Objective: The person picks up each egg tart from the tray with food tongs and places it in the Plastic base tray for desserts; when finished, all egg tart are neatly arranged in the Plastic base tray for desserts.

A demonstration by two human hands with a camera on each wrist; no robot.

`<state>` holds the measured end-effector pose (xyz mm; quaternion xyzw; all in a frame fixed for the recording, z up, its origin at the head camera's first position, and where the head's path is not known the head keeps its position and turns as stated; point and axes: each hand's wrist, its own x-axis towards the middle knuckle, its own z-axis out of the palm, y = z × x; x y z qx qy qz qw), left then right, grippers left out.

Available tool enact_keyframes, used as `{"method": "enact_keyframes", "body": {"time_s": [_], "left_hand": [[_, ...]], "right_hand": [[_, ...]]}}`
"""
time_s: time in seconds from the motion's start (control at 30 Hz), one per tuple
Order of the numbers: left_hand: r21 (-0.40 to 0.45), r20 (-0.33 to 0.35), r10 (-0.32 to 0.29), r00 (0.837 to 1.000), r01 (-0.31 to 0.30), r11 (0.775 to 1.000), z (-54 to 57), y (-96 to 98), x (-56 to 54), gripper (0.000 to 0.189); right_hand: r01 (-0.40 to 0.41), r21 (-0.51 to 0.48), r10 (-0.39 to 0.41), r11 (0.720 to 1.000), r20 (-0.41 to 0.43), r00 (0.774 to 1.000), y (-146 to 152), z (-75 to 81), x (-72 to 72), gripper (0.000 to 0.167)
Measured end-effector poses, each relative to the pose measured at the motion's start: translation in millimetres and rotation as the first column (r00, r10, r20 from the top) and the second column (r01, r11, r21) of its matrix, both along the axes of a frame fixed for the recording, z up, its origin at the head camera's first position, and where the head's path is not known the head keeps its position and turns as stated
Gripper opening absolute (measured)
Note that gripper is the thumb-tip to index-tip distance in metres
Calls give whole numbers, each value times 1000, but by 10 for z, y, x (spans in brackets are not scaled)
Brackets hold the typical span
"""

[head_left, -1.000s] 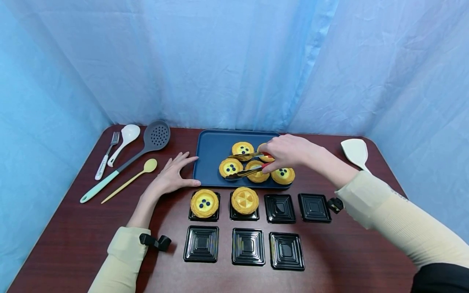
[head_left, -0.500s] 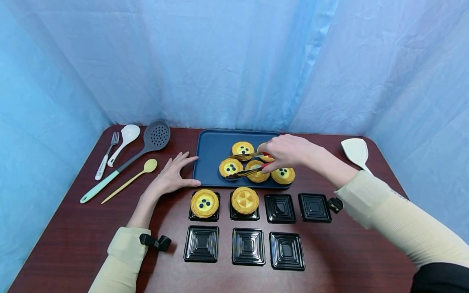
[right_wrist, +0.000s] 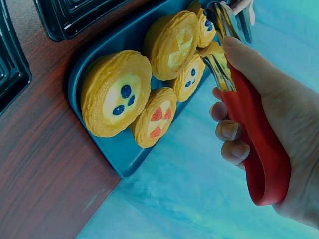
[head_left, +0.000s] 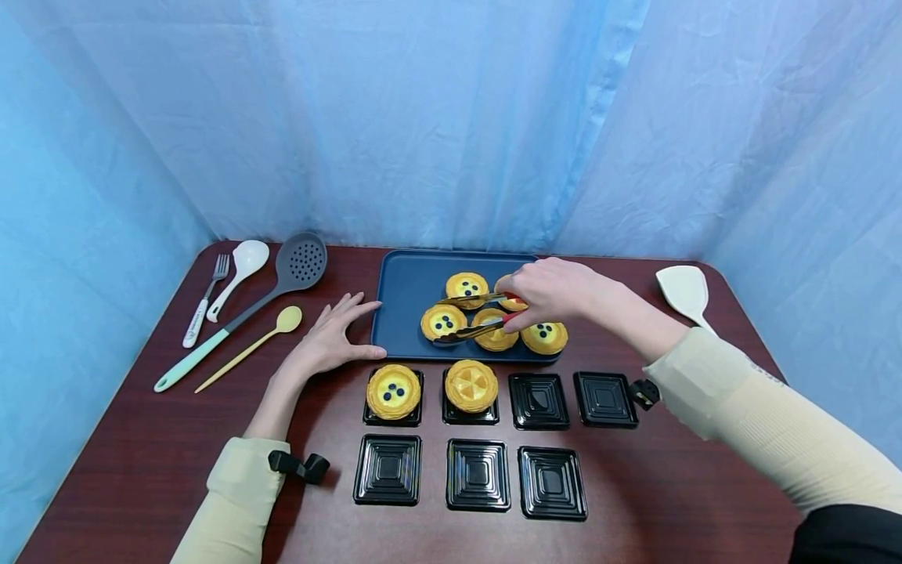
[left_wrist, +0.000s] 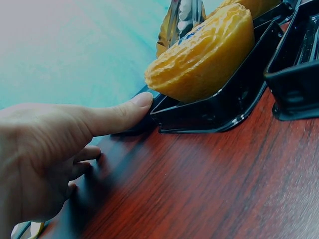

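Note:
My right hand (head_left: 557,291) grips metal tongs with red handles (right_wrist: 254,132), fingers and thumb curled round them. In the head view the tong arms reach left over the navy tray (head_left: 405,282). Their spread tips lie at the far and near sides of the left front tart (head_left: 441,322), which has blueberries. Several other tarts sit beside it on the tray, among them a blueberry tart (head_left: 467,287) and one with red pieces (right_wrist: 158,119). My left hand (head_left: 330,338) has its fingers spread and straight, fingertips and thumb right at the tray's left edge.
In front of the tray, a blueberry tart (head_left: 392,391) and a lattice-topped tart (head_left: 470,385) sit on black square bases. Several more black bases (head_left: 539,401) bear nothing. Left lie a fork (head_left: 204,305), white ladle (head_left: 243,270), skimmer (head_left: 285,286) and yellow spoon (head_left: 261,341); right, a white turner (head_left: 683,294).

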<state>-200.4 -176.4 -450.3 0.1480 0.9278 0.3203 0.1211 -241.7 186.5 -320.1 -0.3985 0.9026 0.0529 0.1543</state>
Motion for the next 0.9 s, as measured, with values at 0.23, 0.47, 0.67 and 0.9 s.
{"method": "enact_keyframes", "body": {"time_s": [0.23,0.47,0.67,0.9], "left_hand": [[-1,-1,-1,1000,1,1000,-9,-2,-6,88],[0,0,-2,1000,2,1000,-18,-8,-8,88],[-9,0,2,1000,-2,1000,-21,-14,-6,89],[-8,1,11,1000,-11,1000,-22,-15,-8,89]], "right_hand": [[-1,-4,1,1000,-1,1000,-4,7,5,55],[-2,-2,2,1000,-9,1000,-3,0,-1,54],[11,-8,-11,1000,2,1000,4,65,-7,58],[24,-56,-26,998,-34,999,143,302,75,50]]}}
